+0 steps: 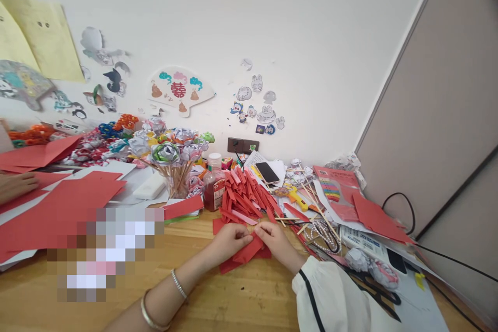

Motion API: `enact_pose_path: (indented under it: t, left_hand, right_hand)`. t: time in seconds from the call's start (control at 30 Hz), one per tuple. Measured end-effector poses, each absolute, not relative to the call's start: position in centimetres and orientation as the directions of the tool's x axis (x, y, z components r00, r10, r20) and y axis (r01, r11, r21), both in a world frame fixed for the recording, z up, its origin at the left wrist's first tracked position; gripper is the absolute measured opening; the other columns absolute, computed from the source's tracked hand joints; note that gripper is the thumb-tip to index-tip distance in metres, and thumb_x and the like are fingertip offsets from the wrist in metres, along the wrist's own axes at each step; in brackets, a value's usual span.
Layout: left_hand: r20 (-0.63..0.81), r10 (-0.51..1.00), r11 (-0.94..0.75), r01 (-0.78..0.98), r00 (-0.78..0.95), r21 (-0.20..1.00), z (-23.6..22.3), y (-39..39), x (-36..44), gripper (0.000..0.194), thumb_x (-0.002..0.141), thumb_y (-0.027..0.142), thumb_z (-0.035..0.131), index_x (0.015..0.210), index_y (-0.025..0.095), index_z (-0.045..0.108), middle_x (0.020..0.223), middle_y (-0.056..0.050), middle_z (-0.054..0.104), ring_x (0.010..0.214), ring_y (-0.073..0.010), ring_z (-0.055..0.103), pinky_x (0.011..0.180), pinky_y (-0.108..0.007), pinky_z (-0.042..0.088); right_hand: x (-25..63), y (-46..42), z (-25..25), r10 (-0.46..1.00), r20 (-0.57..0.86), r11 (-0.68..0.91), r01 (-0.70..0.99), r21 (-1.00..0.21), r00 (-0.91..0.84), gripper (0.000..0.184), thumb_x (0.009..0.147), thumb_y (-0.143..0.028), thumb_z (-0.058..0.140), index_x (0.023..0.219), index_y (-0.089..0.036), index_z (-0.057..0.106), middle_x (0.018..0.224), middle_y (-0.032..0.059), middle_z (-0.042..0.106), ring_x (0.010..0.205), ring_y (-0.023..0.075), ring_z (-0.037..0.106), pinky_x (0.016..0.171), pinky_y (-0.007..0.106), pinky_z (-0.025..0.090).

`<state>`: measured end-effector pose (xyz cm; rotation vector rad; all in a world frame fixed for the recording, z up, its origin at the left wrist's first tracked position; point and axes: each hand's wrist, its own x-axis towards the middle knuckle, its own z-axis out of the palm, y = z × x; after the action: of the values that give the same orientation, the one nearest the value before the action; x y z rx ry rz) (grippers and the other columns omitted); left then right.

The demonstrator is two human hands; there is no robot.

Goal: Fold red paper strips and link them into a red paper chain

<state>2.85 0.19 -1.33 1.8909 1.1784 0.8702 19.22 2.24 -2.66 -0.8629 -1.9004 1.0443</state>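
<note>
My left hand (231,240) and my right hand (274,240) meet over the wooden table, thumbs and fingers pinched close together. Between them is a red paper strip (249,253), angled down to the left; its upper end is hidden by my fingers. More red paper pieces (232,266) lie flat under the hands. Just beyond my fingertips rises a heap of narrow folded red paper strips (243,194), with a few pink ones among them.
Another person's hand (17,187) rests on red sheets (70,207) at the left. Beyond stand a jar (214,187) and paper flowers (166,153) on sticks. To the right lie a phone (267,173), a yellow glue gun (298,200), bead strings (321,233) and black-handled scissors (375,290).
</note>
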Motion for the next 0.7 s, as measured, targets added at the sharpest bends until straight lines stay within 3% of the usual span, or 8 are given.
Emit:
enact_pose_path:
  t: [0.13, 0.27, 0.5, 0.7]
  left_hand:
    - [0.123, 0.968, -0.187, 0.300, 0.220, 0.936, -1.6, 0.8, 2.6, 0.019, 0.067, 0.033, 0.050, 0.060, 0.015, 0.049, 0.048, 0.005, 0.048, 0.040, -0.0090, 0.044, 0.041, -0.020, 0.032]
    - [0.096, 0.984, -0.109, 0.080, 0.152, 0.991, -1.9, 1.3, 2.5, 0.019, 0.064, 0.033, 0.053, 0.069, 0.016, 0.046, 0.051, 0.003, 0.055, 0.039, -0.0127, 0.053, 0.041, -0.024, 0.042]
    - [-0.003, 0.994, 0.010, -0.067, 0.111, 0.998, -1.4, 1.0, 2.8, 0.031, 0.056, 0.032, 0.064, 0.073, 0.015, 0.045, 0.056, 0.001, 0.062, 0.049, -0.0149, 0.060, 0.053, -0.029, 0.049]
    - [-0.046, 0.992, 0.053, -0.057, 0.120, 0.997, -1.0, 1.0, 2.8, 0.038, 0.057, 0.041, 0.063, 0.077, 0.015, 0.045, 0.054, 0.000, 0.062, 0.048, -0.0156, 0.060, 0.048, -0.026, 0.047]
  right_hand:
    - [19.3, 2.6, -3.0, 0.880, 0.239, 0.294, 0.074, -0.953, -0.410, 0.030, 0.080, -0.044, 0.039, 0.085, -0.016, 0.050, 0.057, -0.0021, 0.050, 0.050, 0.0107, 0.047, 0.048, 0.022, 0.036]
    - [19.0, 2.7, -3.5, 0.858, 0.186, 0.241, 0.054, -0.969, -0.479, 0.034, 0.075, -0.044, 0.047, 0.093, -0.016, 0.047, 0.060, -0.0006, 0.055, 0.050, 0.0104, 0.050, 0.047, 0.022, 0.038]
    - [18.5, 2.1, -3.1, 0.812, 0.179, 0.246, 0.048, -0.968, -0.556, 0.025, 0.074, -0.038, 0.051, 0.081, -0.014, 0.050, 0.064, 0.0008, 0.059, 0.049, 0.0083, 0.050, 0.048, 0.020, 0.038]
    - [18.8, 2.4, -3.1, 0.856, 0.187, 0.229, 0.031, -0.973, -0.482, 0.023, 0.072, -0.038, 0.053, 0.070, -0.016, 0.047, 0.056, -0.0012, 0.057, 0.049, 0.0107, 0.052, 0.048, 0.022, 0.039]
